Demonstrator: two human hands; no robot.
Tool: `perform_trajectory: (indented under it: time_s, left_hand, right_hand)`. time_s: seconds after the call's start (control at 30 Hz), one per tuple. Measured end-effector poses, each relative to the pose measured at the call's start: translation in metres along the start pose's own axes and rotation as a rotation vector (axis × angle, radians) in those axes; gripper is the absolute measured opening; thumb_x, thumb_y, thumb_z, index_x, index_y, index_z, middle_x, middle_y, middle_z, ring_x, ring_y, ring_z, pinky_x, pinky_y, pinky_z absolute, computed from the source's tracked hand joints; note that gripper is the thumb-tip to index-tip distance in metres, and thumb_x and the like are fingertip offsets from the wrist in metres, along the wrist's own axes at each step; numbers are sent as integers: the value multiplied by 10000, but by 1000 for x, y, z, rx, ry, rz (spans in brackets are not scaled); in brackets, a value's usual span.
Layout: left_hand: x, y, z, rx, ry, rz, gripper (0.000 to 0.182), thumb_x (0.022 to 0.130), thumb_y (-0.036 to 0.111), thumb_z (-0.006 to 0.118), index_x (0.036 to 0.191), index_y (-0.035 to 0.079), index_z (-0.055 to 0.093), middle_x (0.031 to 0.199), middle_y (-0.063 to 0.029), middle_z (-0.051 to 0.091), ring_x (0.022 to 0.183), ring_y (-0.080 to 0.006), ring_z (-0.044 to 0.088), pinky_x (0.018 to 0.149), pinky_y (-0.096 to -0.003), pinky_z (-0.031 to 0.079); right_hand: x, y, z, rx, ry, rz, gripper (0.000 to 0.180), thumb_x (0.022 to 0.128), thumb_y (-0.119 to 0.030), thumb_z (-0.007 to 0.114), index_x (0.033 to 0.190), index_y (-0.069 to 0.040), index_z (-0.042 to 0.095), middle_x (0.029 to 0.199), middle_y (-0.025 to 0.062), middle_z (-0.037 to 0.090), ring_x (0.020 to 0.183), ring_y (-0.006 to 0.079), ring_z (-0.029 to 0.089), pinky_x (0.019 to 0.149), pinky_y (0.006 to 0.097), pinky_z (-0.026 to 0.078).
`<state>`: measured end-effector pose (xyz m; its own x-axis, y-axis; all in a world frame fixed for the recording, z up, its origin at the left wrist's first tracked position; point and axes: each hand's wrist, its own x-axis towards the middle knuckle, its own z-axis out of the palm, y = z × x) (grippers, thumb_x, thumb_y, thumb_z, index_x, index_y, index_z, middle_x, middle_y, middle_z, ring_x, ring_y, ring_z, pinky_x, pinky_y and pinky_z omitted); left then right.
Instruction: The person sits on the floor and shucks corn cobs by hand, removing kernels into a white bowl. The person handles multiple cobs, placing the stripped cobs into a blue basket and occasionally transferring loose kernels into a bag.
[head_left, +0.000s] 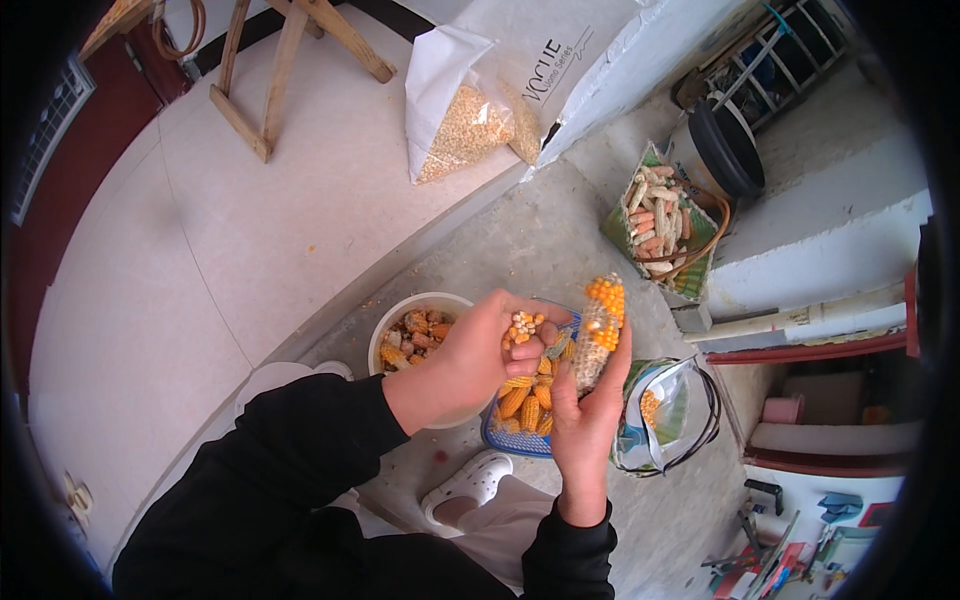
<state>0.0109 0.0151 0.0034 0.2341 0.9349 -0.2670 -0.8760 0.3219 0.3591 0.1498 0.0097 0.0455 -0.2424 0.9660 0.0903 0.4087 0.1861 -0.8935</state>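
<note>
Loose corn kernels (523, 327), yellow and pale, sit in the curled fingers of my left hand (480, 345). My right hand (589, 412) grips a partly shelled corn cob (600, 330) that points up and away from me. Yellow kernels cling to its tip and one side, while the rest is bare and pale. Below my hands is a blue plastic basket (517, 447) of yellow corn ears (529, 412), partly hidden by the hands. To its left, behind my left forearm, a white bucket (377, 334) holds mixed-colour ears (416, 337).
A woven basket (622, 217) of bare cobs (660, 217) stands at the upper right beside a dark-rimmed bucket (724, 146). A lined bag (637, 454) with kernels is right of the blue basket. A clear bag of grain (472, 127) and wooden trestle legs (281, 75) stand on the raised floor.
</note>
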Motion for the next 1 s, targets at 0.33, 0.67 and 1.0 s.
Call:
perform_trajectory:
  time_s: [0.33,0.67,1.0]
  left_hand:
    - [-1,7,0,138,-68,-24,377,964,197,351,1192,-67,495,745,-5,436,537,-38,306,478,-168,275]
    - [-4,-6,9,622,4,179,421,981,380,417,1142,2,511,803,6,503,622,-20,409,522,-175,349]
    - [-4,-12,4,725,-28,289,434,986,359,411,1189,-19,478,1034,-47,566,932,-83,524,803,-235,440]
  right_hand:
    - [2,4,-6,-25,-40,-34,717,848,1,522,1430,7,103,1151,201,541,1004,243,560,882,322,439]
    - [-3,-4,3,-131,-110,87,704,856,-3,523,1436,-24,124,1176,215,540,1021,266,580,868,338,462]
    - [-4,-5,9,-253,-113,10,771,843,-36,568,1437,-26,77,1063,233,600,910,322,643,766,353,505]
